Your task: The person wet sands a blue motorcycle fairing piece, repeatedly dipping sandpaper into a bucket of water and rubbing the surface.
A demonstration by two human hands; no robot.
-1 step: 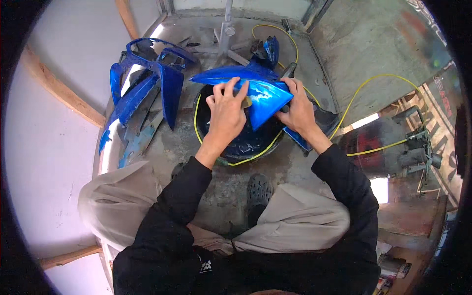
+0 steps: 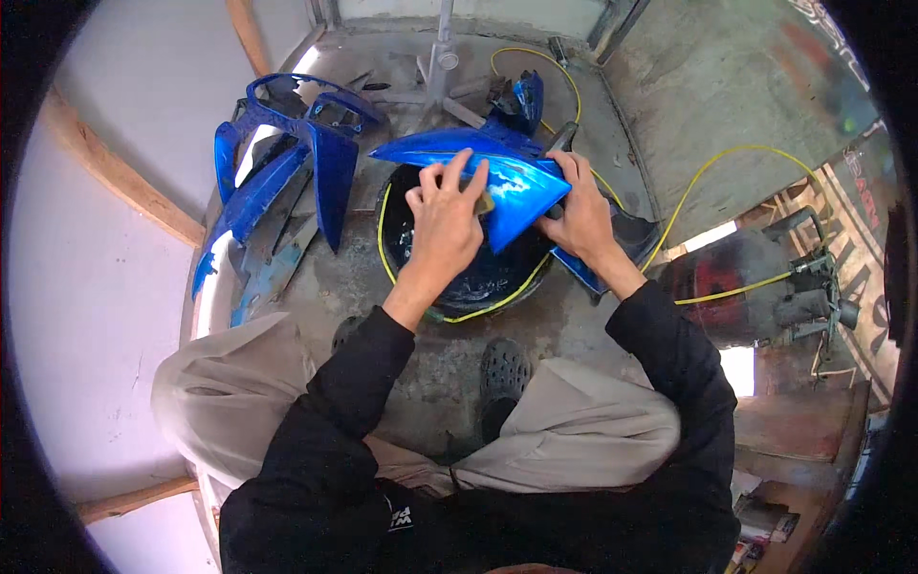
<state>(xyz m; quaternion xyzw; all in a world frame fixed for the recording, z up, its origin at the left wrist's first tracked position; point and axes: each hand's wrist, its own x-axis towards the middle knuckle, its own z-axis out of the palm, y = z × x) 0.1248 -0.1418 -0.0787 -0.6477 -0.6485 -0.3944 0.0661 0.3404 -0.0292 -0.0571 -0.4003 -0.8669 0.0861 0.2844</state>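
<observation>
Blue panel (image 2: 524,199): glossy, smooth, probably plastic. Floor (image 2: 426,368): rough, matt. Trousers (image 2: 593,426): matt cloth. Wall beam (image 2: 124,179): wood.

Above one round black tub (image 2: 459,292) are two bare hands, one left hand (image 2: 448,215) and one right hand (image 2: 581,218), along with one blue panel (image 2: 526,199) and one small yellowish pad (image 2: 487,204). Left of the tub lies one large branching blue fairing (image 2: 331,177); beyond the tub are one grey stand (image 2: 440,67) and one smaller blue-and-black part (image 2: 525,100); right of it, one dark tank (image 2: 703,273). On the tub's near side are two dark clogs (image 2: 505,368), one mostly hidden, and two trouser legs (image 2: 574,430).
</observation>
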